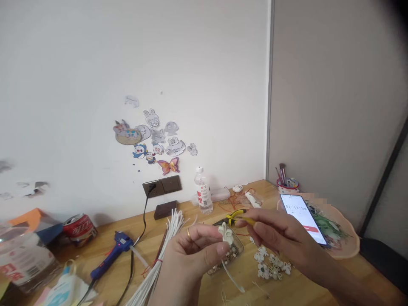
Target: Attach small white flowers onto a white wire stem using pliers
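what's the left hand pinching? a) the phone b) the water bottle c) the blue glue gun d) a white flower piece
d: the left hand pinches a small white flower piece between thumb and fingers, with the right hand close beside it; the glue gun, bottle and phone all lie or stand untouched on the desk.

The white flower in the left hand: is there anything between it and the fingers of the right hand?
Nothing visible. The white flower is pinched in the left hand. The right hand is close beside it, fingers pointing at it, with only a small open gap. The small clear tray lies lower, on the table.
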Available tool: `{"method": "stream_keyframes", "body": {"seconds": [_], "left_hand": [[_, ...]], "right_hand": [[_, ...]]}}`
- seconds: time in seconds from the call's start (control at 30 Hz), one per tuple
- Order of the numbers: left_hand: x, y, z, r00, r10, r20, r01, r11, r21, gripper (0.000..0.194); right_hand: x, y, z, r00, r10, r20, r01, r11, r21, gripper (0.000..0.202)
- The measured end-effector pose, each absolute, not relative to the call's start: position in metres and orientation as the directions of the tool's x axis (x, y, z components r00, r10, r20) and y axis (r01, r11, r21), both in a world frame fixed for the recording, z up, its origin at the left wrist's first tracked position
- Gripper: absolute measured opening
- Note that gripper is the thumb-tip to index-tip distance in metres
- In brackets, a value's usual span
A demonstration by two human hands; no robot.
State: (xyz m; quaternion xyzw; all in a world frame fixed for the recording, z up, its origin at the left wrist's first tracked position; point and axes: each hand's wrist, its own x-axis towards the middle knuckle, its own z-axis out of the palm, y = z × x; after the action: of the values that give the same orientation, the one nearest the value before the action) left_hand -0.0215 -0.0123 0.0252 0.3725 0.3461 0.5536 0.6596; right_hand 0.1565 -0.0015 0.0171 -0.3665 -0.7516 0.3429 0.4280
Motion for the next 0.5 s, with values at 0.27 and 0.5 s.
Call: {"method": "stream_keyframes", "body": {"seconds": [0.27,0.5], "left_hand": [[-0.0215,-0.0155,0.0274,0.131,0.990,-0.057,-0.468,0.112,0.877,0.015],[-0.0218,-0.0142,0.0243,0.209,0.975,-0.079,-0.460,0.170,0.871,0.015]], "right_hand": [[0.1552,-0.0027,0.0082,-0.423,0.825,0.373,0.183,0.482,-0.857,0.015],[0.1533,-0.0047,0.0120,-0.360,0.791,0.495,0.340,0.605,-0.720,0.007]]}}
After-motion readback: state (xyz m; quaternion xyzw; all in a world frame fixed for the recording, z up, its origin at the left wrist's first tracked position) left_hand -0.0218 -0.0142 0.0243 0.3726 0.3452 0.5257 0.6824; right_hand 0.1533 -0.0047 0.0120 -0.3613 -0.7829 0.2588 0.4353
